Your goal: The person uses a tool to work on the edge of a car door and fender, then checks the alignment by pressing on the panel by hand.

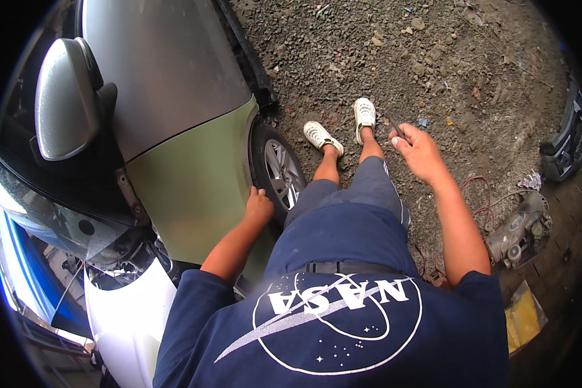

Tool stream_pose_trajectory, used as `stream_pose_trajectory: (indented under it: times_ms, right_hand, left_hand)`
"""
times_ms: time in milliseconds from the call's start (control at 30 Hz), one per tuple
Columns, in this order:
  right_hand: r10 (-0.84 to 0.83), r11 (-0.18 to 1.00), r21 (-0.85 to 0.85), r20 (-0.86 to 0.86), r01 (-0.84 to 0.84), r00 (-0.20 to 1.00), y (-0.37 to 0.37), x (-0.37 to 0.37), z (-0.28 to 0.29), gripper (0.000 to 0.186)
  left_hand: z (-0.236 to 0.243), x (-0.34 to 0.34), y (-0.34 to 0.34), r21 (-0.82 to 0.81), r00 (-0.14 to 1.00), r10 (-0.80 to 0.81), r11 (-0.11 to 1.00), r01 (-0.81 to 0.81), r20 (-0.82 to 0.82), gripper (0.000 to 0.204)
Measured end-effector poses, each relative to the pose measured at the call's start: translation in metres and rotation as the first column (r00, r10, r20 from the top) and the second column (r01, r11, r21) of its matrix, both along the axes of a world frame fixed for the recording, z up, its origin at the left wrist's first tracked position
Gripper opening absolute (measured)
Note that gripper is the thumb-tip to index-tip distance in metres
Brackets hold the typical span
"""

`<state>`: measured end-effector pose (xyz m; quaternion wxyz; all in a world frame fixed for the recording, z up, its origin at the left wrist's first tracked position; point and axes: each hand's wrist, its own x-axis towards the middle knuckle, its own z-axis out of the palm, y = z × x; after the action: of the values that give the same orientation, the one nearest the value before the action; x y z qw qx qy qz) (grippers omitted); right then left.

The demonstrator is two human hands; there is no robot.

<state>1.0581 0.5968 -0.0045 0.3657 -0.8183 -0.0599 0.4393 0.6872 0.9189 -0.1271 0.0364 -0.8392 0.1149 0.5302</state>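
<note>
My left hand [260, 205] rests at the edge of an olive-green car fender [187, 168], its slightly bent fingers apart and touching the arch beside a black tyre [261, 152] with a silver alloy wheel. My right hand [412, 150], raised out to the right over the gravel, is closed on a thin dark bar [396, 124], held between thumb and fingers; what kind of item it is, I cannot tell.
Above the fender are a grey door panel [165, 58] and silver side mirror [64, 100]. A white panel [126, 323] lies lower left. On the right are a detached dark car part [562, 145], machine [517, 233], red hose [472, 181] and yellow bag [524, 317].
</note>
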Motion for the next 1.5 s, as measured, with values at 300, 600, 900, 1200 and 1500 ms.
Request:
stream_pose_trajectory:
  times_ms: [300, 600, 900, 1200, 1500]
  right_hand:
    - [-0.006, 1.0, 0.018, -0.003, 0.006, 1.0, -0.015, 0.01, -0.008, 0.013]
    - [0.065, 0.998, 0.031, -0.057, -0.063, 0.996, 0.011, 0.014, 0.004, 0.014]
    - [0.184, 0.982, -0.047, 0.085, -0.18, 0.979, 0.004, 0.003, -0.019, 0.015]
    - [0.517, 0.721, -0.437, -0.179, -0.538, 0.837, -0.031, -0.024, -0.083, 0.042]
    - [0.246, 0.767, -0.507, -0.335, -0.394, 0.91, -0.058, -0.036, -0.039, 0.024]
  left_hand:
    - [-0.003, -0.01, -0.016, 0.103, 0.999, 0.034, 0.994, -0.034, 0.011, 0.03]
    - [0.006, 0.004, -0.03, 0.185, 0.983, 0.058, 0.982, -0.025, -0.173, 0.038]
    - [0.007, 0.001, -0.033, 0.186, 0.984, 0.038, 0.983, -0.004, -0.176, 0.038]
    - [0.012, -0.005, -0.032, 0.178, 0.988, 0.059, 0.984, -0.034, -0.142, 0.038]
    - [0.049, 0.016, -0.037, -0.156, 0.646, 0.757, 0.653, -0.741, 0.102, 0.043]
